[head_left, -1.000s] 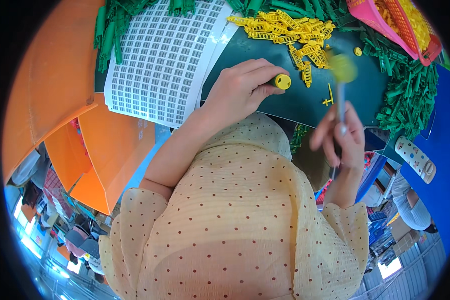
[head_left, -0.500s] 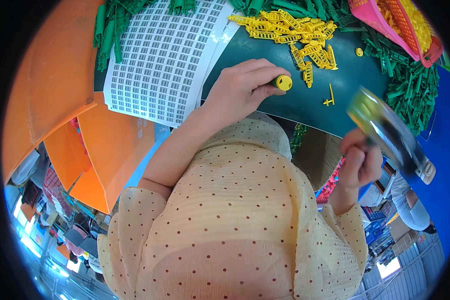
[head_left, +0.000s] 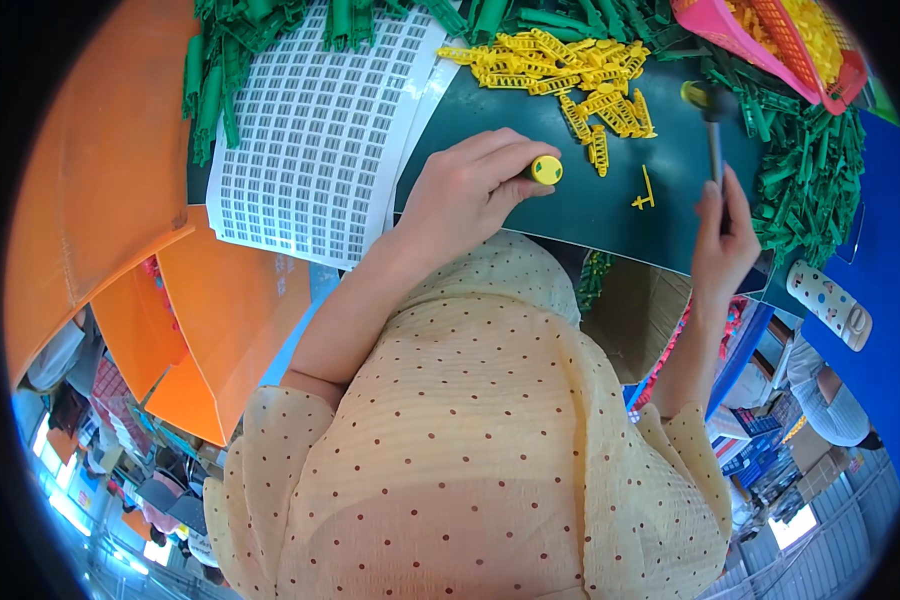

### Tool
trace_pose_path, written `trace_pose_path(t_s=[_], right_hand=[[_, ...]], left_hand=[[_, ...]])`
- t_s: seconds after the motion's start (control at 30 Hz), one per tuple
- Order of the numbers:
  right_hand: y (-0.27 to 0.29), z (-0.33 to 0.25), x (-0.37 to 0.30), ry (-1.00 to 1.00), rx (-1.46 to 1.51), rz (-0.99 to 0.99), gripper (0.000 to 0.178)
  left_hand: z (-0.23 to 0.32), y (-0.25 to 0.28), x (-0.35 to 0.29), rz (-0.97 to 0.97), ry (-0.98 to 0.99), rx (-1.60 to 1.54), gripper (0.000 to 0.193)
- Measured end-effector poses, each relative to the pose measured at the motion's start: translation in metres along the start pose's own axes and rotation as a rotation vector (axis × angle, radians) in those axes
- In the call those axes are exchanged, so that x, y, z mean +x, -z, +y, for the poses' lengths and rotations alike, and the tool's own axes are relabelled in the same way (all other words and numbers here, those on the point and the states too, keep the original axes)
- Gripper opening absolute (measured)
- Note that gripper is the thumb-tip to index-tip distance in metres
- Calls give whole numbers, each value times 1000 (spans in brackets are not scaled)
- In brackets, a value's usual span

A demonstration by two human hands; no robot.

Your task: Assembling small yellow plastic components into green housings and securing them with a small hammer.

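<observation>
My left hand is closed around a small tube-like piece with a round yellow cap facing up; most of the piece is hidden by my fingers, and a bit of green shows. My right hand grips the dark handle of a mallet, its yellow-and-black head held up over the table's right side. Between the two hands lies a thin yellow plastic part. Beyond it, ladder-like yellow plastic parts form a loose pile on the dark green tabletop.
Green plastic parts are heaped on the right and along the back. Sheets of printed labels lie left. A pink basket with yellow pieces stands back right, and a white patterned bottle lower right. Large orange panels flank the left.
My right hand has swung the mallet forward from the lower right, over the table, uncovering the white bottle. My left hand still holds the capped piece, with little movement.
</observation>
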State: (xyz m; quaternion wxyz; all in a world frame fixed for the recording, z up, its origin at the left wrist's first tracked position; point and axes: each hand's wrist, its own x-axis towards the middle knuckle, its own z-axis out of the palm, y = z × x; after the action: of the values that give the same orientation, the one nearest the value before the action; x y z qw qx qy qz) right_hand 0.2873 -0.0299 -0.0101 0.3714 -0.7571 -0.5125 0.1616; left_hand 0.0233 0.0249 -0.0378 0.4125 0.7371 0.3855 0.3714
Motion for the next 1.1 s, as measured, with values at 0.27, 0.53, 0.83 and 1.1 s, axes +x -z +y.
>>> trace_pose_path(t_s=[0.27, 0.53, 0.83, 1.1], right_hand=[[-17, -15, 9, 451, -467, 166, 23], [-41, -78, -19, 501, 252, -356, 45], [49, -51, -11, 272, -146, -757, 35], [37, -42, 1, 128, -262, -484, 25]], left_hand=[[27, 8, 3, -59, 385, -746, 27], [25, 10, -1, 9, 334, -1036, 26], [20, 17, -3, -37, 171, -568, 28], [13, 14, 3, -36, 188, -535, 13]])
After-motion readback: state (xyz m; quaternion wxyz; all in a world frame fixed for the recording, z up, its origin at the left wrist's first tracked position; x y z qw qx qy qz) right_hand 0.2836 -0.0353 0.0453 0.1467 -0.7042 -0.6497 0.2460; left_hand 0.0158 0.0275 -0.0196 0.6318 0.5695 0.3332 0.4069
